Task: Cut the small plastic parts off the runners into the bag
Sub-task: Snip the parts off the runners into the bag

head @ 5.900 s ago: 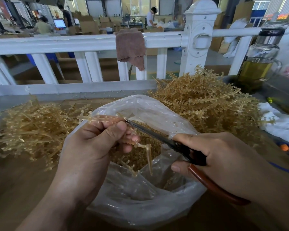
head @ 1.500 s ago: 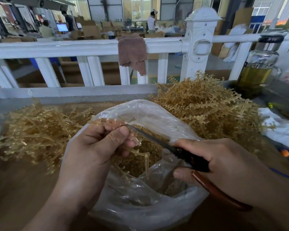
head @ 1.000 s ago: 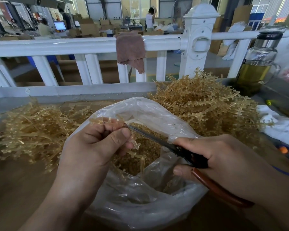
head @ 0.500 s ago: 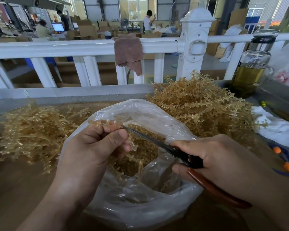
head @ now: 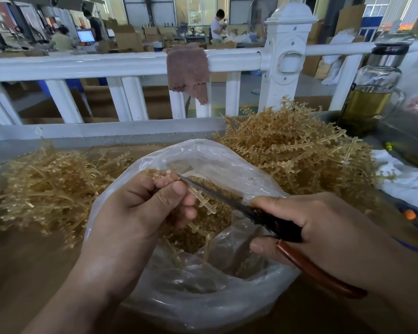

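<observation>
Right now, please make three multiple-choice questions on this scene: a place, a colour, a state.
1. Where does the brown cloth hang? A. on a chair B. on the white railing C. on a door
2. What colour is the lower handle of the scissors? A. blue B. green C. reddish brown
3. What is the left hand doing? A. pinching a runner over the bag B. lying flat C. holding a cup

1 B: it drapes over the top rail. 2 C: the handle below the right hand shows that colour. 3 A: its thumb and fingers grip the runner.
</observation>
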